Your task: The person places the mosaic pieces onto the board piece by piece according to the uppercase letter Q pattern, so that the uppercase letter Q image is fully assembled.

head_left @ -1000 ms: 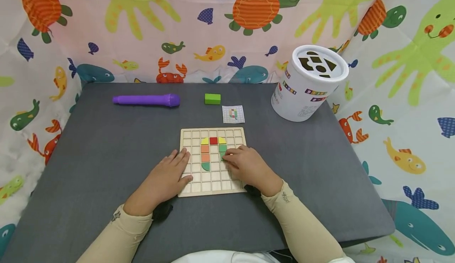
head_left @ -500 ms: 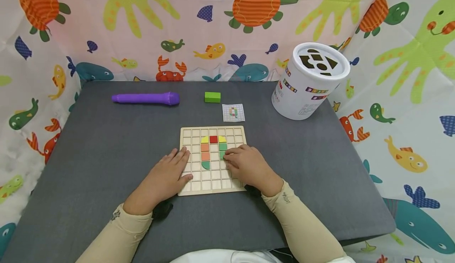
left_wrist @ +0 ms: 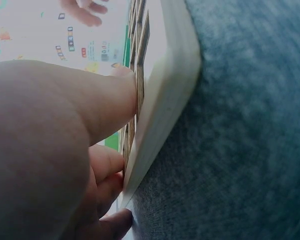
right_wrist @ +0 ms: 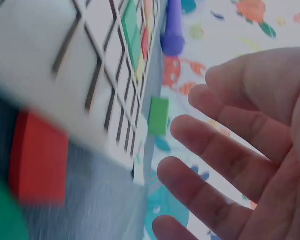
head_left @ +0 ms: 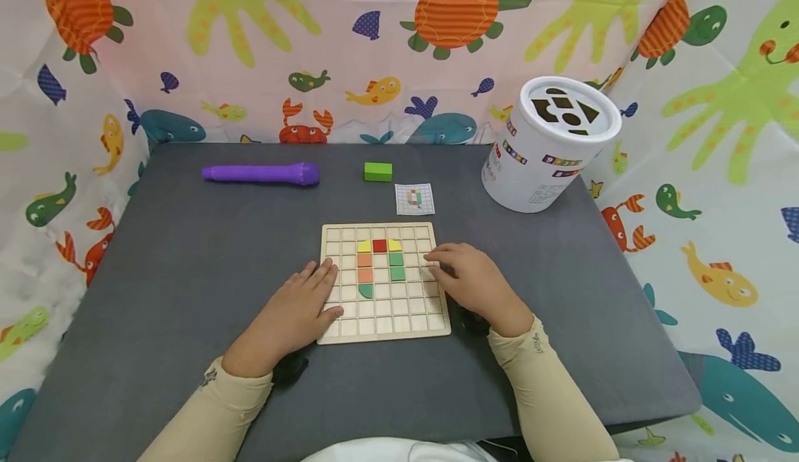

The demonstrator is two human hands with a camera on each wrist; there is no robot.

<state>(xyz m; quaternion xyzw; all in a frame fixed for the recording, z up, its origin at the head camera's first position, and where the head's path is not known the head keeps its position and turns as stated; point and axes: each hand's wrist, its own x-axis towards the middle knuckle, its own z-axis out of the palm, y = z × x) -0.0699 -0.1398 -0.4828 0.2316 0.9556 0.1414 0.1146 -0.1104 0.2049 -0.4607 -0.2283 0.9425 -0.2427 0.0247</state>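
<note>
A wooden grid board (head_left: 383,340) lies on the grey table. Flat pieces sit in its cells: a red square (head_left: 379,246) between two yellow corner pieces, two orange squares (head_left: 365,260) down the left, two green squares (head_left: 397,259) down the right, and a green quarter-round (head_left: 365,291) at lower left. My left hand (head_left: 292,318) rests on the board's left edge, fingers extended, thumb on its surface. Over the right edge is my right hand (head_left: 479,283), its fingers loosely bent and spread, with nothing between them in the right wrist view.
Behind the board lie a small pattern card (head_left: 415,199), a green block (head_left: 378,171) and a purple microphone-shaped stick (head_left: 261,173). A white tub (head_left: 530,170) with shaped lid holes stands at back right. The right wrist view shows a red block (right_wrist: 39,160) beside the board.
My right hand has let go of the lower green square and drawn back to the right, uncovering it on the board. The left hand keeps its place.
</note>
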